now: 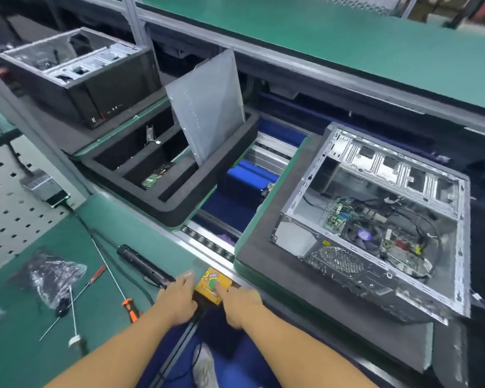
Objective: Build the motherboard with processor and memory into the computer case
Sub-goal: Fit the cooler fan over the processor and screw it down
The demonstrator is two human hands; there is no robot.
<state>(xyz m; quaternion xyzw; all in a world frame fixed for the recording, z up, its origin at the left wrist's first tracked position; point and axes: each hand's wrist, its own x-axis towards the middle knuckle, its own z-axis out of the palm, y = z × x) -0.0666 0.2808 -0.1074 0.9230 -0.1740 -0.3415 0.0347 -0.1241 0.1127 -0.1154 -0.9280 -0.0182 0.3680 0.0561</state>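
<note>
The computer case [361, 278] lies open on its grey pad, to my right. The motherboard [375, 233] sits flat on the case floor with cables looped over it, so I judge the main fit done. Whether it is screwed down, or the memory seated, I cannot tell. The side panel [207, 107] stands in the foam tray [163, 203], not yet fitted. My left hand [177, 301] rests on the surface [109, 219] edge, grip loose and empty. My right hand [241, 306] also holds nothing. Its forefinger presses the green button [214, 284] on the yellow box [205, 292], probably to send the case on.
</note>
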